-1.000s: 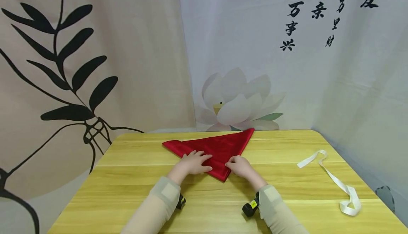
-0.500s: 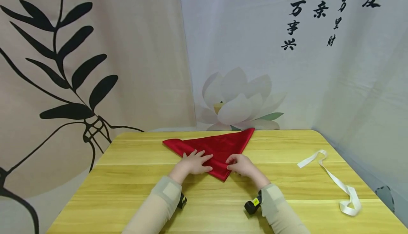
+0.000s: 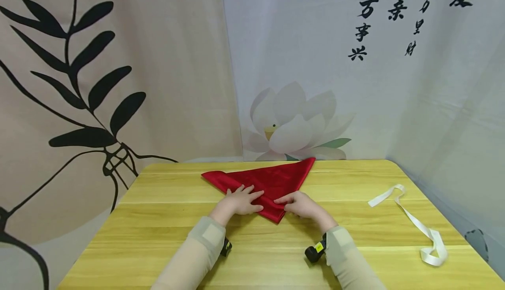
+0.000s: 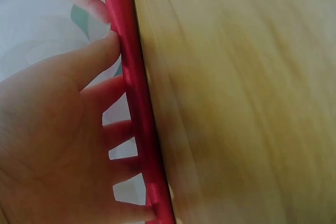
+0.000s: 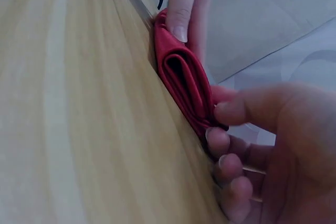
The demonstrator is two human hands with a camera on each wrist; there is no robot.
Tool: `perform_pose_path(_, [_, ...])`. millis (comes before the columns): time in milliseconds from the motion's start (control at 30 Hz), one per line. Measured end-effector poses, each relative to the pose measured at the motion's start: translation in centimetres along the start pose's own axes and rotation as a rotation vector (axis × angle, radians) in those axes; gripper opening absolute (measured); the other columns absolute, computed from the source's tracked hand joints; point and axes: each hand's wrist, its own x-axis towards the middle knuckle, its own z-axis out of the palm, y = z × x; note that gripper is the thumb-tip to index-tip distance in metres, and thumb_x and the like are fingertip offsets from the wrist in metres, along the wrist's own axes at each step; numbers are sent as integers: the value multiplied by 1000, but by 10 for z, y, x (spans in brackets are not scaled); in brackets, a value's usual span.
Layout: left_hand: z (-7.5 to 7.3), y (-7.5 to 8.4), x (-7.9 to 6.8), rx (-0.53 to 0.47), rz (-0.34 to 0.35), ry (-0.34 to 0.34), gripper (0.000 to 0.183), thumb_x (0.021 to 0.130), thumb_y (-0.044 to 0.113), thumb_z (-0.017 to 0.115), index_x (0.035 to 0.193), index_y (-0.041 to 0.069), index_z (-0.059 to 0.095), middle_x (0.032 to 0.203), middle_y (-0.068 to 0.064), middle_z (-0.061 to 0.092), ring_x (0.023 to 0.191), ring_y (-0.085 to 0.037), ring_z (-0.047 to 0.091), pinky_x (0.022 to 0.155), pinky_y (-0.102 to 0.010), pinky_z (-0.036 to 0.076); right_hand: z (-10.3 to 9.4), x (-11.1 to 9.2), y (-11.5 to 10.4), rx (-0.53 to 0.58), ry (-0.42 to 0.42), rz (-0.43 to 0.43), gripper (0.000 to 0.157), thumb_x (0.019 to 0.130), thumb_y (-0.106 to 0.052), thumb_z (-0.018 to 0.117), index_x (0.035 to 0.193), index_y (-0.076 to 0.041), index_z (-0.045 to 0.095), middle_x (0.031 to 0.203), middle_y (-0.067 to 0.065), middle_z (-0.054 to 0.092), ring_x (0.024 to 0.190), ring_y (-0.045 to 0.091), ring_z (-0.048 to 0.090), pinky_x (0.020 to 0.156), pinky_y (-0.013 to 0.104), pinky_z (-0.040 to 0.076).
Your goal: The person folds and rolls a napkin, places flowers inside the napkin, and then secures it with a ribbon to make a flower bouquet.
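Note:
A shiny red satin cloth (image 3: 276, 178) lies on the wooden table, one corner toward me and two pointing to the back. Its near side is turned over into a band. Across that band my left hand (image 3: 239, 201) rests with fingers spread on top and the thumb at the near edge. Seen from the left wrist, the fold (image 4: 139, 93) runs like a smooth roll past the thumb tip. At the band's right end my right hand (image 3: 301, 204) pinches the cloth. The right wrist view shows stacked layers (image 5: 184, 77) at that end, the thumb against them and other fingers curled below.
A loose white ribbon (image 3: 412, 222) snakes over the right side of the wooden table (image 3: 158, 237). Behind stands a cloth backdrop (image 3: 189, 84) with printed leaves, a lotus and writing. Black wrist cameras (image 3: 314, 252) hang under both cuffs.
My right hand has shifted slightly, its forefinger now reaching farther left over the fold. The left hand stays in place on the cloth.

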Motion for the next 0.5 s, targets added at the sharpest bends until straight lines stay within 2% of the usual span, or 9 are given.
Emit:
perform_pose_path(100, [0, 0, 1, -5, 1, -14, 62, 94, 57, 51, 149, 33, 37, 157, -4, 28, 144, -37, 18, 105, -70, 12, -1, -1, 2, -5, -21, -10, 39, 84, 0, 56, 114, -18, 73, 48, -7, 35, 39, 9, 28, 39, 21, 26])
perform_pose_path(267, [-2, 2, 1, 12, 6, -14, 62, 93, 57, 52, 149, 32, 38, 156, -5, 28, 143, -38, 19, 106, -69, 13, -1, -1, 4, 33, -46, -17, 40, 79, 4, 63, 112, -16, 74, 50, -7, 38, 39, 10, 27, 39, 21, 26])
perform_pose_path(500, [-4, 3, 2, 26, 12, -5, 62, 93, 55, 53, 148, 31, 40, 155, -5, 30, 143, -38, 20, 107, -68, 13, -1, 0, 4, 33, -34, -1, 34, 82, 2, 63, 107, -17, 76, 49, -7, 38, 38, 10, 27, 38, 21, 27])
